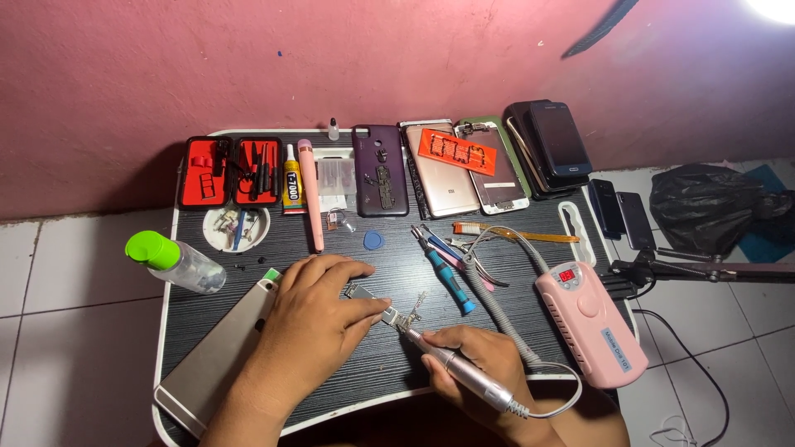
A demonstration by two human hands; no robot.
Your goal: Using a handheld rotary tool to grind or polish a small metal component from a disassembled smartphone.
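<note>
Metal part: a small silvery piece (pixel 370 300) lies on the dark striped table (pixel 397 364), near the front middle, pinned under the left fingertips.
Left hand: the left hand (pixel 310 319) lies flat over the table, fingers pressed down on the metal part, thumb beside it.
Right hand: the right hand (pixel 484 360) is closed round a slim silver rotary tool (pixel 460 374), held like a pen.
Tool tip: it points up and left and meets the metal part, though the exact point of contact is too small to tell for sure.
Cord: a grey cable (pixel 505 314) runs from the tool's rear round to a pink control box (pixel 590 319) with a red display, just right of the right hand.
Near the left hand: a gold phone back (pixel 217 352) lies under the wrist; a clear bottle with a green cap (pixel 174 261) lies on its side at the table's left edge.
Middle: a blue screwdriver (pixel 447 277), a blue pick (pixel 373 240) and an orange toothbrush (pixel 513 234).
Far edge: a red and black tool case (pixel 232 171), a glue tube (pixel 291 184), a pink pen-like stick (pixel 311 194), a purple phone cover (pixel 380 170) and a stack of dark phones (pixel 551 145).
</note>
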